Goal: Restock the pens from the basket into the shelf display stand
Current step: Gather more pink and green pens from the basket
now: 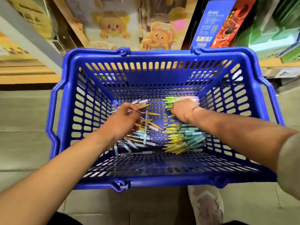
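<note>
Nearest, a pale shoe [206,207] stands on the grey tiled floor [24,143], just below the near rim of a blue slotted basket [162,182]; both bare forearms reach over that rim and down inside, the right one coming out of a beige ribbed sleeve [289,163] at the edge of view; on the basket's bottom, toward its near side, lie the pens: on the left a loose pile of pens [142,140], white, pale blue and gold, crossing one another at all angles, and on the right a tidier bunch of yellow and teal pens [183,140] lying roughly parallel, the two groups close beside each other; farther in, the left hand [123,119] is over the far end of the loose pile with its fingers curled, pinching a few gold and white pens [142,105] whose ends stick out past the fingertips; the right hand [183,108], seen from the back, is closed down over a batch of green pens [169,102] near the far right corner of the bottom, fingers wrapped round them, green ends showing on one side of the fist and pinkish ends on the other; the hands are apart, with bare basket bottom between them; beyond the far rim a shelf [24,69] carries blurred packages printed with cartoon bears [160,36], then a blue box [206,26], a red box [227,28] and green boxes [276,30] to the right.
</note>
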{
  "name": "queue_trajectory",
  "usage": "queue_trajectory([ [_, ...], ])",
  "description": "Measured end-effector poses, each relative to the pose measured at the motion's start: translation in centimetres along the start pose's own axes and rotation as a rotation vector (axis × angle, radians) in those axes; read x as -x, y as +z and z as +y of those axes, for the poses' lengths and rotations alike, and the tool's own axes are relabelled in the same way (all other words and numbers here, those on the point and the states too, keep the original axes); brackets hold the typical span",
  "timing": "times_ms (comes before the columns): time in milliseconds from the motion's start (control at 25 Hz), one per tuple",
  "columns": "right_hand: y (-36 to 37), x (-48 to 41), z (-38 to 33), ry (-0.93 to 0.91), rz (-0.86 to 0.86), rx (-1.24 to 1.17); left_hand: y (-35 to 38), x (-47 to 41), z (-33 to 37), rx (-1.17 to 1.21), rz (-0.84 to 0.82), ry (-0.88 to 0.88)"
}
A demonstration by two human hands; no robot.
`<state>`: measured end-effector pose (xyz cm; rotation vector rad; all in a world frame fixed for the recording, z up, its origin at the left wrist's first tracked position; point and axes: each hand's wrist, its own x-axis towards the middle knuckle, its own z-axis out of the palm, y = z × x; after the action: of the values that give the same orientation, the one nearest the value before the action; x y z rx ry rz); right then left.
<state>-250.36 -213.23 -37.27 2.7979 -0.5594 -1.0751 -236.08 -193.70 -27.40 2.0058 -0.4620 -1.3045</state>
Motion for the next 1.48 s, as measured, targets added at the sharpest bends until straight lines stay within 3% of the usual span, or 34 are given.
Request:
queue_trajectory([
  [160,-3.3,1.2,0.4,-0.126,0.028,-0.318,-0.1,-0.9,-1.4,-0.019,-0.004,-0.077],
  [320,-6.9,3.3,-2.7,-0.286,-0.068,-1.208,0.5,-1.4,-0.7,0.177,-0.049,-0.07],
  [400,-7.5,3.9,-4.9,-0.315,-0.091,-1.486,1.2,-1.1,-0.7,0.294,-0.086,-0.072],
  [480,-7.9,4.1,-5.8,-0.352,-0.006,-1.461,1.7,-0.7,-1.1,0.289,-0.071,-0.053],
  [600,-7.2,3.1,-4.6,-0.353,-0.077,-1.429,1.3,-0.2,-1.2,0.231,-0.015,-0.02],
  [640,-6.7,2.7,-3.6,-0.276,-0.052,-1.271,0.9,-0.1,-1.2,0.231,0.01,-0.019],
  [760,-3.6,1.4,-0.3,-0.01,0.079,-0.437,0.0,0.2,-1.1,0.274,0.052,-0.029],
  [920,-0.2,0.8,1.6,-0.008,0.074,-0.053,-0.2,0.5,-0.7,0.332,0.032,-0.071],
  [1160,0.4,-0.2,1.2,-0.027,0.155,0.1,-0.6,0.4,-0.6,0.45,0.027,-0.101],
  [1320,-0.2,-0.6,1.8,-0.006,0.056,-0.009,-0.3,0.2,-0.6,0.458,0.024,-0.112],
  [1480,-1.2,0.1,2.7,-0.042,0.069,-0.037,-0.2,0.0,-0.5,0.449,0.016,-0.117],
])
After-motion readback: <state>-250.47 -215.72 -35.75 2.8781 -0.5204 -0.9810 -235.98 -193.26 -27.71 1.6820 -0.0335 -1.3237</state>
